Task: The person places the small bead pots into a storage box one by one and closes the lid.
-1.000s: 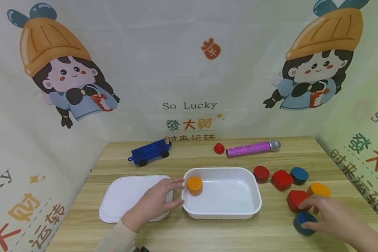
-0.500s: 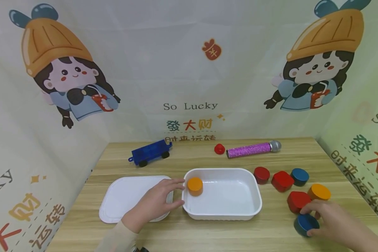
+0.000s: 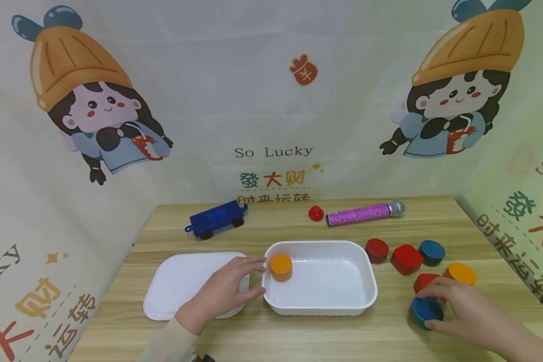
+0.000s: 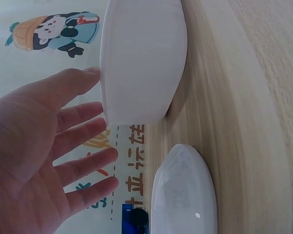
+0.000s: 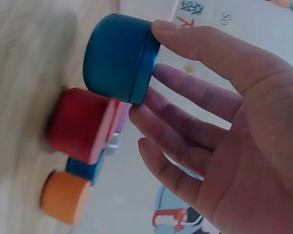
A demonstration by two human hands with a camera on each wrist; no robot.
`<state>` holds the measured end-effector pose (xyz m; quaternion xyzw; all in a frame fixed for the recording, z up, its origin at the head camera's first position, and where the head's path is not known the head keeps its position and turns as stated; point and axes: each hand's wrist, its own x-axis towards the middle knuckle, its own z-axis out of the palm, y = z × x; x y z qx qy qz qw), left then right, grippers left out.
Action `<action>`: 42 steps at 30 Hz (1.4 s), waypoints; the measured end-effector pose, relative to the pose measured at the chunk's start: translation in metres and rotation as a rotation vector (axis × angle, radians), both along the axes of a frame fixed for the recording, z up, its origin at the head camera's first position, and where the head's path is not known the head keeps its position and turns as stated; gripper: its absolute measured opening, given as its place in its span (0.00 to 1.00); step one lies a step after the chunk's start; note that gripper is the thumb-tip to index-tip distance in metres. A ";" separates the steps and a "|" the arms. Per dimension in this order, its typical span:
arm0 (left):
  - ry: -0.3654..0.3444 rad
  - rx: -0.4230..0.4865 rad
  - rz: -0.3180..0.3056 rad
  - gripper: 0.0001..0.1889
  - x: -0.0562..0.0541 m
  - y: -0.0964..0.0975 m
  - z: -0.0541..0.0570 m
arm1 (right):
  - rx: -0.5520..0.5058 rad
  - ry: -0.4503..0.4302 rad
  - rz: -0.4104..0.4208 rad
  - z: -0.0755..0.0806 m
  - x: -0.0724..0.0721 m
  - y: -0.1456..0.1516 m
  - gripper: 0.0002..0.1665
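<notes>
My right hand (image 3: 463, 311) pinches a round blue tin (image 5: 119, 58) by its lid edge, thumb on one side and fingers on the other. In the head view that tin overlaps a red tin (image 3: 426, 282), which my fingers partly cover. My left hand (image 3: 228, 286) has relaxed, spread fingers, with thumb and fingertips right at the left rim of a white rectangular box (image 3: 326, 306). A round orange tin (image 3: 281, 267) sits inside the box near its left end. Beneath my left hand lies the white lid (image 3: 181, 284), partly hidden by it.
Right of the box are two red tins (image 3: 377, 250), a blue tin (image 3: 432, 252) and another orange tin (image 3: 460, 273). At the back stand a blue toy wagon (image 3: 217, 219), a small red piece (image 3: 316, 213) and a glittery purple toy microphone (image 3: 358, 215). A printed cloth surrounds the table (image 3: 298, 342).
My right hand has taken hold of the front blue tin and moved it left and slightly up in the head view. The left hand has stayed at the box rim.
</notes>
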<state>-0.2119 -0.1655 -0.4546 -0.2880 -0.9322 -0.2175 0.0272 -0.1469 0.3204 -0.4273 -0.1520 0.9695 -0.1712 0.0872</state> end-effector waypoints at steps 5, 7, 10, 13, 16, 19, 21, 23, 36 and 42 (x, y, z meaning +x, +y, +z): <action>0.004 -0.007 0.006 0.22 0.000 -0.002 0.001 | 0.012 0.170 0.045 0.015 -0.003 -0.018 0.25; 0.008 -0.005 -0.001 0.22 0.000 -0.002 0.000 | 0.014 0.241 0.050 0.022 -0.005 -0.025 0.25; 0.011 -0.003 -0.012 0.22 -0.001 -0.002 -0.001 | 0.002 0.321 0.072 0.031 -0.008 -0.035 0.25; 0.015 -0.009 -0.018 0.22 -0.001 -0.001 -0.001 | -0.004 0.361 0.093 0.040 -0.013 -0.047 0.25; 0.023 -0.015 -0.018 0.21 -0.002 0.000 0.001 | -0.008 0.373 0.103 0.047 -0.018 -0.061 0.26; 0.025 -0.016 -0.016 0.21 -0.002 0.000 0.001 | -0.028 0.394 0.136 0.048 -0.025 -0.077 0.26; 0.023 -0.012 -0.015 0.21 -0.002 0.000 0.000 | -0.036 0.413 0.170 0.046 -0.030 -0.087 0.25; 0.020 -0.011 -0.013 0.21 -0.002 0.000 0.000 | -0.056 0.383 0.196 0.043 -0.035 -0.097 0.25; 0.023 -0.009 -0.002 0.22 -0.002 0.001 0.000 | -0.117 0.201 0.306 0.008 -0.063 -0.155 0.24; 0.009 -0.003 0.013 0.22 -0.001 0.002 -0.002 | -0.186 0.115 0.384 -0.010 -0.072 -0.180 0.20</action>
